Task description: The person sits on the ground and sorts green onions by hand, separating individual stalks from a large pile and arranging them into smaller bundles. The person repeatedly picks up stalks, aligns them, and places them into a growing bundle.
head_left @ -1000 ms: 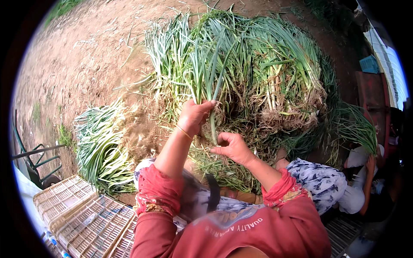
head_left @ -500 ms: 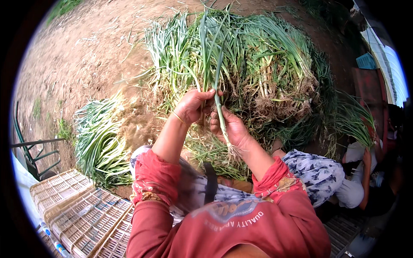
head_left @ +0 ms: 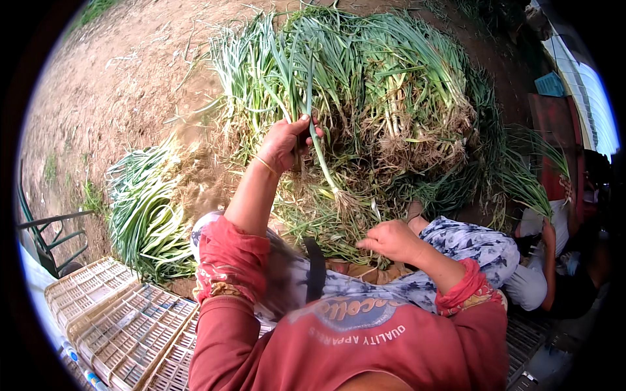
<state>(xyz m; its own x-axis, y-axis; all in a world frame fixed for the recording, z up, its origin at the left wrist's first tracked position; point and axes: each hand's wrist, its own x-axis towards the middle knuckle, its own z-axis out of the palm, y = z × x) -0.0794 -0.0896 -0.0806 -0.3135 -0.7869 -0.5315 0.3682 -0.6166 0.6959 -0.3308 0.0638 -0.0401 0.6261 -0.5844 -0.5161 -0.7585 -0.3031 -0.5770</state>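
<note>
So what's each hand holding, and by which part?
Left hand grips a long green onion stalk on its upper stem, roots hanging down. Right hand appears empty.

The one head view is looking steeply down from above the person's chest, facing forward over the heap of green onions (head_left: 365, 98) (its edges are bending toward the rim), sitting close, with both forearms entering from below the heap.
</note>
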